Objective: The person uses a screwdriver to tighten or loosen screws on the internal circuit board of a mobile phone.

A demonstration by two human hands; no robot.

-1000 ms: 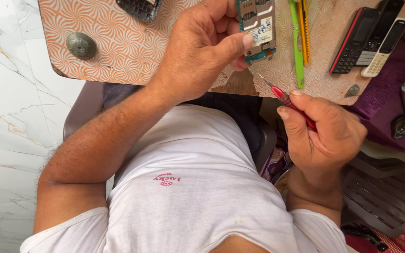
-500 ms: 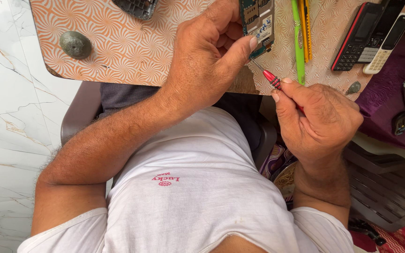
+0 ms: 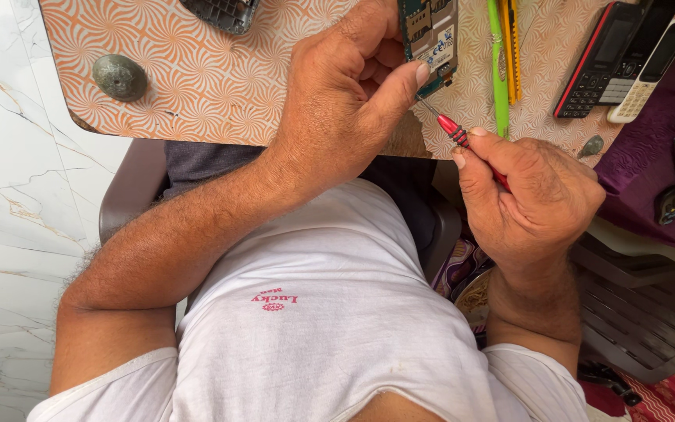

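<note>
Circuit board [image 3: 430, 35]: it lies at the near edge of the patterned table [image 3: 197, 70], pinned under your left hand [image 3: 345, 101], thumb pressed against its lower corner. Your right hand [image 3: 537, 199] is closed around a red-handled screwdriver [image 3: 462, 141], its thin tip touching the board's bottom edge just beside that thumb.

Risks from this position:
- The tip may skid off the small fastener and gouge the board or prick your thumb, because the two sit so close.
- The board may tip off the table onto your lap, since it overhangs the edge.
- A loosened screw may drop out of sight.

The phones [image 3: 626, 59] and green tool [image 3: 498, 70] lie apart, unaffected.
</note>
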